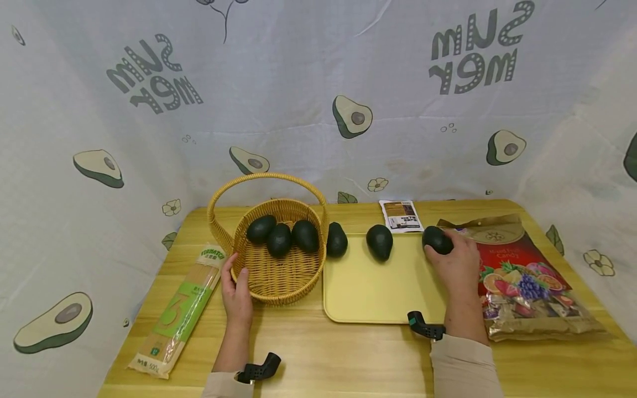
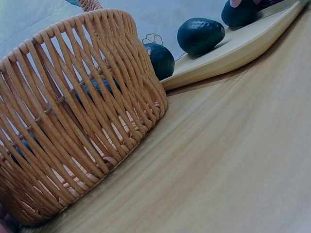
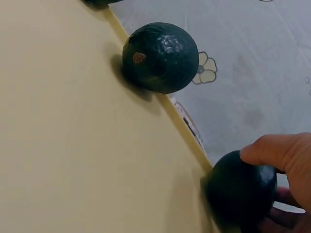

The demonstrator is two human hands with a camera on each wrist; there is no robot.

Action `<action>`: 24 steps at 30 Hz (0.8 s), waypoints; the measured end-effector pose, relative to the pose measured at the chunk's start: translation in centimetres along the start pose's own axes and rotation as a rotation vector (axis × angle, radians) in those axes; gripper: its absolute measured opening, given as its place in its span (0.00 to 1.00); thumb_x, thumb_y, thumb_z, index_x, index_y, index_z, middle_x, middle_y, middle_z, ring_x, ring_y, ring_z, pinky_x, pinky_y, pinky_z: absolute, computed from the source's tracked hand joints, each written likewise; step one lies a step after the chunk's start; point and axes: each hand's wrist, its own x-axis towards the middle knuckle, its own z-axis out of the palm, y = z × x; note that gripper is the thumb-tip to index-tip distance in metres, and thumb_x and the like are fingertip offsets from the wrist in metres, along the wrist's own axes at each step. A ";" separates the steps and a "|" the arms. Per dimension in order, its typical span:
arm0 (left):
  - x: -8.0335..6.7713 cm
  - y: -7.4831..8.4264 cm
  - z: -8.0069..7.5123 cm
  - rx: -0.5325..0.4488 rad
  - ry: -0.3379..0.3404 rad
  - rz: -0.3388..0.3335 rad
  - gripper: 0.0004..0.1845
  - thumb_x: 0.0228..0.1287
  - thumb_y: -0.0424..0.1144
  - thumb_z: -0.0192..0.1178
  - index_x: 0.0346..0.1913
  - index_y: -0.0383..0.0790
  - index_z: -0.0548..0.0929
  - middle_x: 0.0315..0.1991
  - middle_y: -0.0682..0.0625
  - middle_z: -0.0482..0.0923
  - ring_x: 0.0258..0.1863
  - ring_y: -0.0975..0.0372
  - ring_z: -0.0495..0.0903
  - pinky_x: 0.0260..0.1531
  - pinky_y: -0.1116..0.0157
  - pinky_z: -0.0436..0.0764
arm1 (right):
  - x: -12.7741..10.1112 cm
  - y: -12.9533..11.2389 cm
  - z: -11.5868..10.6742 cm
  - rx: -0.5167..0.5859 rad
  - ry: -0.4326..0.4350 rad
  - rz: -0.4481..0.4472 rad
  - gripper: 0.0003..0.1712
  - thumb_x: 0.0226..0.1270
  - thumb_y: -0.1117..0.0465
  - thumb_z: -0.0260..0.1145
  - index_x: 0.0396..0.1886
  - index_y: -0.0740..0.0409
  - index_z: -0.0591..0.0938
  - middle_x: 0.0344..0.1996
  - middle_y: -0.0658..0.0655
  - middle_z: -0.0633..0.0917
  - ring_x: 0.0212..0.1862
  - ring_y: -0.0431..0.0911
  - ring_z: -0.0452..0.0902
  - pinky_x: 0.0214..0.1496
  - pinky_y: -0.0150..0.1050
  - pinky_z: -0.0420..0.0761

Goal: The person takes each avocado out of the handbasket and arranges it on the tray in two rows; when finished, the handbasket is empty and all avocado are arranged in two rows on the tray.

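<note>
My right hand (image 1: 455,262) grips a dark green avocado (image 1: 437,240) at the far right corner of the yellow tray (image 1: 383,293). In the right wrist view the thumb (image 3: 269,151) lies on top of this avocado, with fingers curled around its far side. Another avocado (image 1: 380,242) lies at the tray's back edge, and one more (image 1: 337,240) sits at its left end, beside the wicker basket (image 1: 281,299). Three avocados (image 1: 280,240) rest inside the basket. My left hand (image 1: 236,293) touches the basket's front left side, its fingers fairly straight.
Left of the basket lies a pack of noodles (image 1: 181,309). A red bag of candy (image 1: 527,282) stands at the tray's right, near my right forearm. Behind the tray is a small white packet (image 1: 401,216). The basket's tall handle (image 1: 269,176) arches over it.
</note>
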 end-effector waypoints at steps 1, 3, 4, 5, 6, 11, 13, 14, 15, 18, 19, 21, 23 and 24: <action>0.0 0.0 0.0 -0.002 -0.001 -0.001 0.22 0.77 0.29 0.46 0.71 0.31 0.66 0.75 0.45 0.61 0.74 0.61 0.58 0.67 0.74 0.61 | 0.1 0.0 0.0 -0.004 -0.001 -0.012 0.35 0.68 0.55 0.68 0.71 0.62 0.71 0.69 0.77 0.67 0.69 0.73 0.62 0.66 0.71 0.66; -0.1 0.1 0.0 -0.005 -0.002 -0.007 0.23 0.77 0.29 0.46 0.71 0.31 0.65 0.75 0.45 0.61 0.75 0.60 0.58 0.67 0.75 0.61 | 0.2 0.1 0.1 -0.010 -0.008 -0.020 0.34 0.69 0.56 0.67 0.72 0.62 0.71 0.70 0.77 0.67 0.70 0.73 0.62 0.67 0.71 0.66; -0.1 0.1 0.0 -0.007 -0.003 -0.009 0.23 0.77 0.29 0.45 0.71 0.31 0.65 0.76 0.45 0.61 0.75 0.60 0.58 0.67 0.75 0.61 | 0.2 0.1 0.1 -0.015 -0.013 -0.014 0.34 0.69 0.56 0.67 0.72 0.62 0.71 0.70 0.76 0.67 0.70 0.73 0.63 0.68 0.71 0.66; -0.1 0.1 0.0 -0.006 -0.003 -0.012 0.23 0.77 0.29 0.45 0.71 0.31 0.65 0.76 0.45 0.61 0.75 0.59 0.57 0.67 0.74 0.61 | 0.2 0.1 0.2 -0.015 -0.017 -0.005 0.35 0.69 0.56 0.67 0.72 0.62 0.70 0.70 0.76 0.66 0.70 0.73 0.62 0.68 0.70 0.66; -0.1 0.1 0.0 -0.003 -0.003 -0.015 0.23 0.77 0.29 0.46 0.71 0.31 0.65 0.76 0.45 0.61 0.75 0.58 0.57 0.68 0.73 0.61 | 0.3 0.1 0.2 -0.013 -0.019 0.004 0.35 0.69 0.56 0.67 0.73 0.62 0.70 0.71 0.76 0.66 0.70 0.72 0.62 0.69 0.70 0.66; 0.0 0.1 -0.1 0.014 -0.001 -0.015 0.23 0.77 0.29 0.46 0.71 0.31 0.65 0.76 0.45 0.61 0.76 0.57 0.56 0.73 0.62 0.57 | 0.3 0.0 0.2 -0.007 -0.024 0.028 0.36 0.69 0.56 0.68 0.73 0.62 0.70 0.71 0.75 0.65 0.71 0.72 0.62 0.69 0.70 0.65; 0.0 0.1 -0.1 0.011 -0.001 -0.015 0.23 0.77 0.29 0.46 0.71 0.31 0.65 0.76 0.45 0.61 0.76 0.58 0.56 0.73 0.62 0.57 | 0.3 -0.1 0.1 0.000 -0.019 0.026 0.36 0.69 0.55 0.68 0.73 0.62 0.70 0.71 0.76 0.66 0.71 0.72 0.62 0.69 0.70 0.66; 0.0 0.1 -0.1 0.007 -0.002 -0.016 0.23 0.77 0.29 0.46 0.71 0.31 0.65 0.76 0.45 0.61 0.76 0.58 0.56 0.73 0.63 0.58 | 0.3 -0.1 0.1 0.003 -0.015 0.026 0.35 0.69 0.55 0.68 0.73 0.62 0.70 0.70 0.76 0.66 0.70 0.72 0.62 0.69 0.71 0.66; 0.0 0.1 -0.1 0.001 -0.002 -0.017 0.23 0.77 0.29 0.46 0.71 0.31 0.65 0.76 0.45 0.61 0.76 0.58 0.57 0.72 0.65 0.58 | 0.3 -0.1 0.0 0.005 -0.012 0.024 0.35 0.69 0.55 0.68 0.72 0.62 0.70 0.70 0.76 0.66 0.70 0.72 0.62 0.68 0.71 0.66; 0.0 0.1 -0.1 -0.013 -0.004 -0.017 0.23 0.77 0.29 0.46 0.71 0.32 0.65 0.76 0.45 0.60 0.76 0.58 0.57 0.69 0.71 0.60 | 0.2 -0.3 -0.3 0.008 -0.006 0.024 0.35 0.70 0.54 0.67 0.72 0.62 0.71 0.69 0.77 0.67 0.70 0.72 0.62 0.68 0.70 0.66; 0.0 0.1 -0.1 -0.013 -0.003 -0.016 0.23 0.77 0.29 0.46 0.71 0.32 0.65 0.76 0.45 0.60 0.76 0.58 0.57 0.69 0.72 0.60 | 0.2 -0.4 -0.5 0.008 -0.008 0.026 0.35 0.70 0.54 0.67 0.73 0.61 0.70 0.70 0.77 0.66 0.70 0.72 0.61 0.68 0.70 0.66; 0.0 0.1 0.0 -0.011 -0.004 -0.014 0.23 0.77 0.30 0.46 0.71 0.32 0.65 0.76 0.45 0.60 0.76 0.58 0.57 0.68 0.73 0.60 | 0.2 -0.6 -0.8 0.009 -0.013 0.028 0.36 0.71 0.53 0.66 0.74 0.61 0.69 0.70 0.77 0.65 0.71 0.72 0.60 0.68 0.70 0.67; 0.0 0.1 0.0 -0.006 -0.005 -0.014 0.23 0.77 0.30 0.46 0.71 0.32 0.65 0.76 0.45 0.61 0.76 0.57 0.57 0.69 0.72 0.60 | 0.0 -1.1 -1.3 0.020 -0.018 0.033 0.37 0.72 0.52 0.65 0.75 0.59 0.68 0.72 0.76 0.64 0.71 0.73 0.60 0.69 0.69 0.66; 0.0 0.2 0.0 -0.007 -0.006 -0.015 0.23 0.77 0.30 0.46 0.71 0.32 0.65 0.76 0.45 0.61 0.76 0.57 0.57 0.69 0.71 0.60 | -0.2 -1.4 -1.5 0.026 -0.015 0.033 0.37 0.72 0.51 0.65 0.76 0.58 0.68 0.73 0.75 0.64 0.72 0.73 0.59 0.69 0.69 0.66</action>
